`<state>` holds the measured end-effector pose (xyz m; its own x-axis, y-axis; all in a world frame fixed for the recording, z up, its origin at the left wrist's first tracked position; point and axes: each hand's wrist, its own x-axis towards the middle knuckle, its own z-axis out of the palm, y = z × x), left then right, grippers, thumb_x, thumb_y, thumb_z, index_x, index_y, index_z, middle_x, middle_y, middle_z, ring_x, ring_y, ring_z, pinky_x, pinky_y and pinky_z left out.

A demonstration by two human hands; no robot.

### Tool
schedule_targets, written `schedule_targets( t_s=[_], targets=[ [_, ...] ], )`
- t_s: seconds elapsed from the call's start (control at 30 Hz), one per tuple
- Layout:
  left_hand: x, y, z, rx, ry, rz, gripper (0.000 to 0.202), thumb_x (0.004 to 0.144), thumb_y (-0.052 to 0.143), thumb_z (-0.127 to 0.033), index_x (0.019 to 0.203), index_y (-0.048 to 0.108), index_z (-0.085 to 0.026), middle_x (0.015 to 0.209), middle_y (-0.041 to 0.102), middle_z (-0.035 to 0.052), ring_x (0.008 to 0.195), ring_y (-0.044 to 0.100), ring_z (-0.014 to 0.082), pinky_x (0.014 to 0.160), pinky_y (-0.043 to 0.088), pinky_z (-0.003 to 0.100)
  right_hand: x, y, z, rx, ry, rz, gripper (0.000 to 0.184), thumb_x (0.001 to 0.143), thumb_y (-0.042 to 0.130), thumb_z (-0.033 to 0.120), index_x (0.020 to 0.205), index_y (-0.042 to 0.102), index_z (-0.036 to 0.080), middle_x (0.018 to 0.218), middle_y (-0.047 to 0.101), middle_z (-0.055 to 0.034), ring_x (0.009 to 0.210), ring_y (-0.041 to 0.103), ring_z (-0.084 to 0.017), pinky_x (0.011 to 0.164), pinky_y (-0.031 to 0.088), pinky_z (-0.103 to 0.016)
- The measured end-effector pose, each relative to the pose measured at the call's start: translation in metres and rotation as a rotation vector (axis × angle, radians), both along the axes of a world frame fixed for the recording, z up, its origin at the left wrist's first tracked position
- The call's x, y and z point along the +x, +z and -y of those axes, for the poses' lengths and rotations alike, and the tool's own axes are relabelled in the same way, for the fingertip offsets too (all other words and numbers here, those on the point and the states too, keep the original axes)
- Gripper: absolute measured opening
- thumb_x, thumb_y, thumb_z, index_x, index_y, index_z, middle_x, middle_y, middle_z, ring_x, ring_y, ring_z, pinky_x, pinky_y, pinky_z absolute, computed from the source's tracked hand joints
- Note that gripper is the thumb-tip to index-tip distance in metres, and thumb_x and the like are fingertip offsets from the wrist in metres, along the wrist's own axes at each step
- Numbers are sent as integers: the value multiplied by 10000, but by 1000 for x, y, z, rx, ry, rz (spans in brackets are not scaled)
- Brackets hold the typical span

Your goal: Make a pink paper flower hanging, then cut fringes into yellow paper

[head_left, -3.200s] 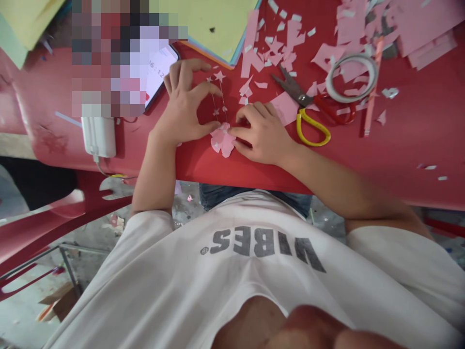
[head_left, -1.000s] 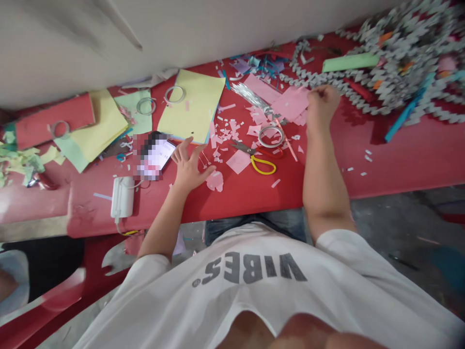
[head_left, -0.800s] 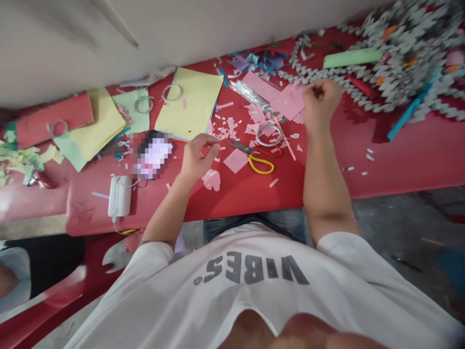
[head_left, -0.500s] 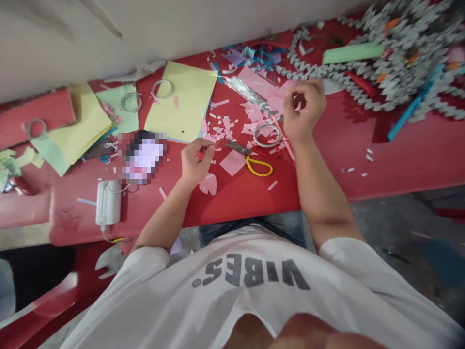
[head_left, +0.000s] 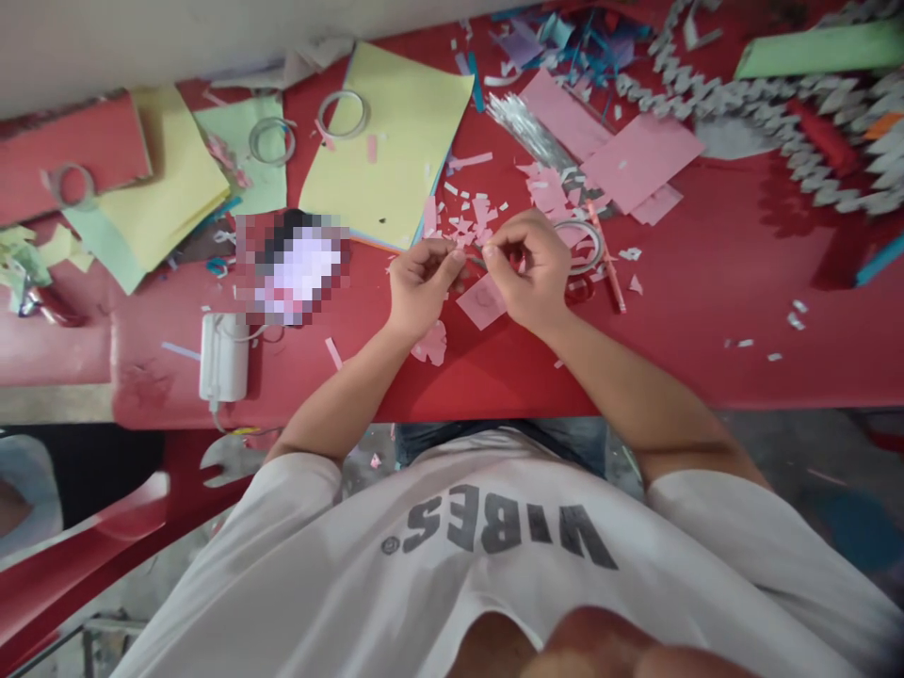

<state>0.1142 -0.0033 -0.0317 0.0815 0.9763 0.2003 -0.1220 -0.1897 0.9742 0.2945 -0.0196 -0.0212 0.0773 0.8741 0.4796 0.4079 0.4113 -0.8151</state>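
Note:
My left hand is closed in a pinch, thumb against the forefinger. Close beside it, fingertips almost meeting, my right hand makes a pinch too. Whatever lies between either set of fingers is too small to make out. Under the hands are a small pink paper square and pink paper scraps. The scissors are almost wholly hidden by my right hand. A tape roll and a pink pencil-like stick lie just right of that hand. A scalloped pink cut-out sits below my left wrist.
Yellow paper sheets with a tape roll lie at the back. A blurred-out phone and white power bank are on the left. Clear strips, pink sheets and a grey paper garland fill the back right.
My right hand has come left and down to meet my left hand, which moved slightly right. The scissors are now covered. The view has shifted, showing more of the right-hand pink sheets.

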Motion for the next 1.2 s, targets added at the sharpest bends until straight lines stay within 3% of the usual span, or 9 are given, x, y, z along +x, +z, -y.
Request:
schedule_targets(
  t_s=[0.23, 0.4, 0.5, 0.6, 0.77, 0.9, 1.0, 1.07, 1.2],
  targets=[
    [10, -5, -17, 30, -18, -62, 292, 1007, 835, -519, 988, 821, -228, 744, 759, 0, 548, 635, 88, 548, 521, 212, 14, -4, -22, 148, -232, -294, 371, 1050, 657, 645, 882, 608, 318, 856, 592, 0, 722, 525, -192, 691, 469, -403],
    [22, -12, -41, -44, -184, -5, 475, 980, 849, -487, 1401, 756, -290, 1168, 821, 64, 1047, 840, 238, 883, 691, 375, 26, -1, -21, -3, -247, -477, 303, 1027, 645, 604, 900, 534, 353, 792, 505, 6, 693, 485, -214, 761, 480, -435],
    [11, -7, -38, -114, -90, 79, 490, 979, 859, -550, 1391, 769, -302, 1239, 804, 91, 1136, 831, 275, 978, 682, 402, 29, 2, -17, -69, -204, -503, 294, 1000, 670, 575, 862, 535, 353, 775, 498, 0, 712, 493, -226, 777, 470, -439],
    [-6, 3, -32, -64, -7, 203, 456, 1004, 818, -617, 1372, 777, -349, 1343, 783, 77, 985, 814, 184, 941, 660, 318, 28, -2, -16, -156, -185, -483, 396, 987, 678, 646, 810, 532, 323, 721, 473, 4, 697, 517, -227, 718, 459, -419],
    [-25, 15, -37, -158, 144, 344, 263, 1154, 623, -513, 1233, 778, -316, 1278, 795, 31, 1085, 804, 142, 988, 638, 234, 21, -7, -18, -254, -81, -521, 405, 1012, 725, 578, 759, 579, 297, 658, 492, 23, 603, 518, -185, 644, 473, -377],
    [-27, 19, -38, -315, 116, 530, 343, 1226, 454, -387, 1156, 768, -267, 1264, 808, 18, 1177, 798, 101, 1025, 622, 174, 13, 3, -14, -247, 129, -763, 317, 1006, 746, 644, 960, 717, 331, 851, 653, 23, 623, 588, -148, 602, 497, -342],
    [-23, 20, -33, -412, 82, 620, 416, 1239, 392, -342, 1105, 778, -263, 1270, 832, 3, 1149, 801, 69, 1006, 616, 128, 9, 8, -11, -221, 315, -870, 492, 1028, 600, 817, 1217, 759, 392, 939, 682, 14, 639, 611, -139, 598, 535, -338],
    [-19, 19, -28, -452, 62, 657, 438, 1238, 381, -315, 1088, 790, -269, 1267, 844, -4, 1129, 806, 62, 999, 619, 124, 8, 7, -10, -224, 334, -835, 538, 991, 616, 863, 1266, 747, 419, 1003, 711, 8, 718, 664, -157, 674, 611, -350],
    [-8, 16, -19, -483, -24, 719, 416, 1209, 421, -194, 1093, 815, -259, 1261, 855, -7, 1130, 815, 69, 1010, 634, 155, 1, 3, -8, -277, 274, -782, 516, 919, 754, 833, 1218, 743, 413, 1341, 758, 2, 1116, 791, -246, 915, 704, -439]
  ],
)
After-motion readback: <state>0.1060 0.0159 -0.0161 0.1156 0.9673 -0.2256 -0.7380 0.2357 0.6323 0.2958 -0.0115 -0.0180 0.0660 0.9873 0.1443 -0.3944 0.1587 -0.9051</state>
